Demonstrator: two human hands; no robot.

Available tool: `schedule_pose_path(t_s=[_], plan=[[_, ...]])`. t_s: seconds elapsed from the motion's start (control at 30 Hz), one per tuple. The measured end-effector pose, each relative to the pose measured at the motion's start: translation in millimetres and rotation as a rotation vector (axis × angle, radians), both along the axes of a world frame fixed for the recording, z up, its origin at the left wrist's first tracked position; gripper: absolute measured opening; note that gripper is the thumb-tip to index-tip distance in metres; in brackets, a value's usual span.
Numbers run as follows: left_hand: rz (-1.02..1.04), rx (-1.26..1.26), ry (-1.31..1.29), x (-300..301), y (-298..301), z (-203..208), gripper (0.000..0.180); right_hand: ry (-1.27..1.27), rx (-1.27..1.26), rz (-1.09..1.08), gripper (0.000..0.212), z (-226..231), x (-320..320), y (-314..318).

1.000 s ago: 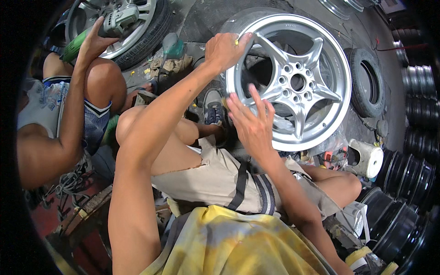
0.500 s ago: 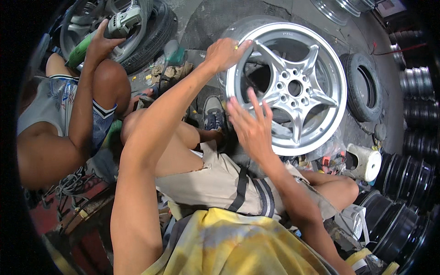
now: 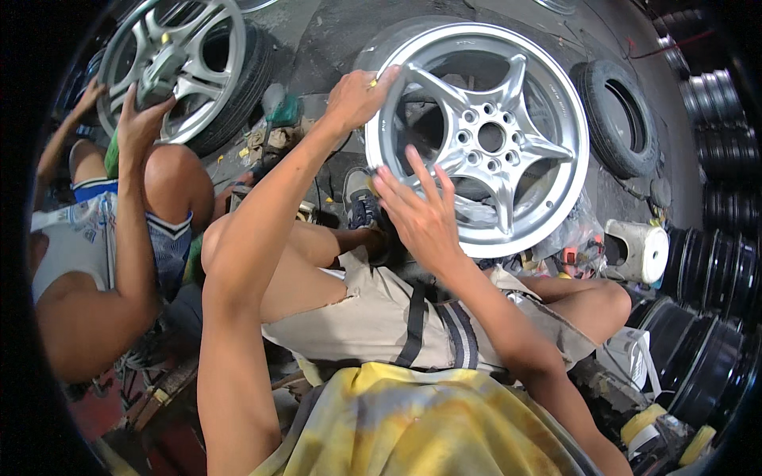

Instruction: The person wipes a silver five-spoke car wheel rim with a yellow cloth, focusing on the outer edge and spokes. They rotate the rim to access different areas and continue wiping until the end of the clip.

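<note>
Our R hand [image 3: 421, 218] is nearer, outer fingers wide, by the wheel [image 3: 475, 136]'s lower-L edge; can't tell if index & thumb pinch anything. L hand [image 3: 357, 101] is on its upper-L edge, grip unclear. Wheel's round, mostly fwd/R of both; tyre [image 3: 595, 119] farther R.

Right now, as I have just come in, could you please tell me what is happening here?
A person has both hands at a silver spoked wheel: the left hand at its upper left edge, the right hand lower down on the same side. Whether the right one holds anything is hard to tell. Further left, a co-worker holds a power tool at another wheel. A loose tyre lies just right of the silver wheel.
</note>
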State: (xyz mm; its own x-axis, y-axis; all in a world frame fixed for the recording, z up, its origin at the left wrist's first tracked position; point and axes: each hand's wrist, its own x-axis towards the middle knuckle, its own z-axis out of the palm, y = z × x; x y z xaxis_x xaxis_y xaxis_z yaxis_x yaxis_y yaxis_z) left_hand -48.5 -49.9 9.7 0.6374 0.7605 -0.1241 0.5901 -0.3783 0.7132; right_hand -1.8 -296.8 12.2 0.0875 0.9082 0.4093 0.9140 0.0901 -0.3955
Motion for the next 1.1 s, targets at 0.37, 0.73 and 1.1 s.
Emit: schedule_pose_path(t_s=[0.37,0.73,1.1], plan=[[-0.003,0.015,-0.019,-0.1,-0.5,5.8,0.071,-0.037,-0.012,0.048,0.041,1.5,2.4,5.9],[-0.007,0.054,-0.025,0.4,-1.3,-1.8,0.075,-0.079,-0.038,0.024,0.042,7.5,4.3,18.6],[-0.02,-0.015,-0.078,2.9,4.1,-2.9,0.075,-0.095,0.055,0.007,0.036,10.0,12.9,47.6]])
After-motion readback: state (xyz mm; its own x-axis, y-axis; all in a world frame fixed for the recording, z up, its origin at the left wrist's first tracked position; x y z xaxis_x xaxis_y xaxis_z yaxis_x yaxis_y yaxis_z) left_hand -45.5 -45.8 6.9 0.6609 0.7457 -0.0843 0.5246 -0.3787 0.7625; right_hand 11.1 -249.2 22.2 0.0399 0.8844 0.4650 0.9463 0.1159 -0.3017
